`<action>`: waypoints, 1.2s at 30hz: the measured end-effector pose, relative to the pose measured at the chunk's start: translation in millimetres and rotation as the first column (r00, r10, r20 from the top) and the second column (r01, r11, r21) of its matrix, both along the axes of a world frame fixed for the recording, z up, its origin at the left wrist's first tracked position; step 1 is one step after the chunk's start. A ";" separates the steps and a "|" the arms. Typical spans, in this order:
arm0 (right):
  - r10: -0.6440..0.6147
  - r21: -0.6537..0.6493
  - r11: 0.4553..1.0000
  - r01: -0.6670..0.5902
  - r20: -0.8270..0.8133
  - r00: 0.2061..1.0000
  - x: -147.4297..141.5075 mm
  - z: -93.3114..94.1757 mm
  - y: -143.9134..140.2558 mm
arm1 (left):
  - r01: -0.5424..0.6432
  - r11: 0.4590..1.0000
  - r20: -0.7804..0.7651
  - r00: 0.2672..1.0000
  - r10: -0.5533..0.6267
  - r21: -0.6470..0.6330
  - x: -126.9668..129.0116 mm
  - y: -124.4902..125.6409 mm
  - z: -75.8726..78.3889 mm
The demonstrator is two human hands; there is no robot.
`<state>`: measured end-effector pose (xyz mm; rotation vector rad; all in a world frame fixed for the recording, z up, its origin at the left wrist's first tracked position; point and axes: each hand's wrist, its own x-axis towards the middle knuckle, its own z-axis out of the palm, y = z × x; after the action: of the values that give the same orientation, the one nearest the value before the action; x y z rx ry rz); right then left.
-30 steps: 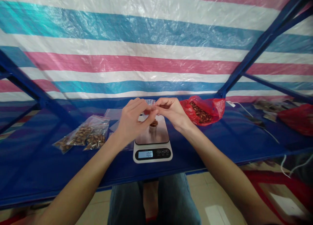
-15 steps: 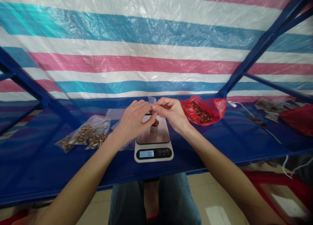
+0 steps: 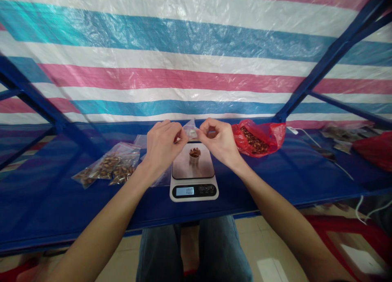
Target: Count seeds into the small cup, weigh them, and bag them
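A clear zip bag is stretched between my two hands, above the far edge of the scale. My left hand pinches its left edge and my right hand pinches the right one. Just below, a small cup heaped with brown seed-like pieces stands on the metal plate of the kitchen scale. The lit display reads 10.0.
To the left lie filled zip bags of brown pieces, with flat clear bags beside the scale. A red plastic bag of brown pieces sits open at right. Blue posts frame the blue shelf.
My hands have moved apart, spreading the clear zip bag between them. The cup on the scale is now uncovered from view. The display still reads 10.0.
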<state>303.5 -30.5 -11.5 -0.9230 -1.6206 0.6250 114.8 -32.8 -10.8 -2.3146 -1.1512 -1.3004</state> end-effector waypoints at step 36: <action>-0.167 0.682 0.721 -0.123 0.344 0.924 7.2 -3.5 -11.4 | 0.161 0.976 -0.108 0.978 -0.178 -0.147 -8.6 12.7 -8.5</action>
<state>310.8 -41.9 -15.0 -0.4970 -1.9768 -0.2373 106.2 -20.0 -19.3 -2.6027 -1.0546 -1.1490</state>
